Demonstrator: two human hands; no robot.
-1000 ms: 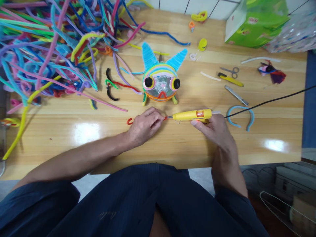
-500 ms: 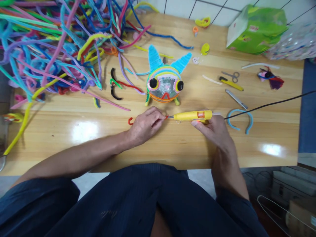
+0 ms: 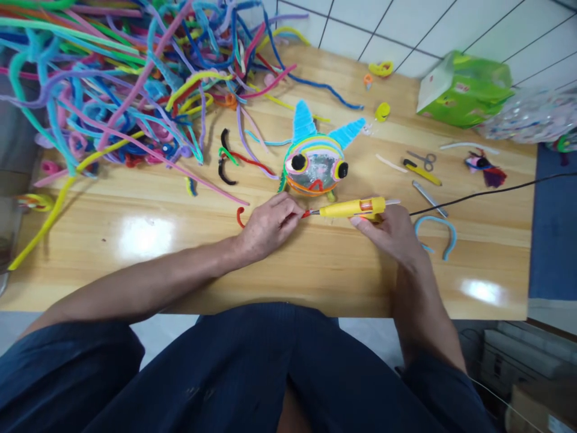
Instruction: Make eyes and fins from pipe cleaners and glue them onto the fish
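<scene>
Between the closed fingertips of my left hand [image 3: 273, 224] is a red pipe cleaner [image 3: 240, 218], whose curled end sticks out on the left and whose other end shows at the fingertips. My right hand [image 3: 392, 230] is wrapped round a yellow glue gun [image 3: 351, 208]. The gun's metal nozzle points left and meets the red end beside my left fingertips. Just behind the hands stands a pipe-cleaner animal figure [image 3: 315, 165] with blue pointed ears, black eyes and a red mouth.
A heap of pipe cleaners [image 3: 112, 90] covers the back left. Scissors [image 3: 426, 159], a yellow cutter [image 3: 422, 172] and a blue curved piece [image 3: 444, 222] lie at right. A black cord [image 3: 478, 195] runs right from the gun. A green package [image 3: 469, 90] stands behind.
The camera view has shifted and tilted slightly, moving the table items in the picture. More of the red piece shows at the nozzle; both hands keep their holds.
</scene>
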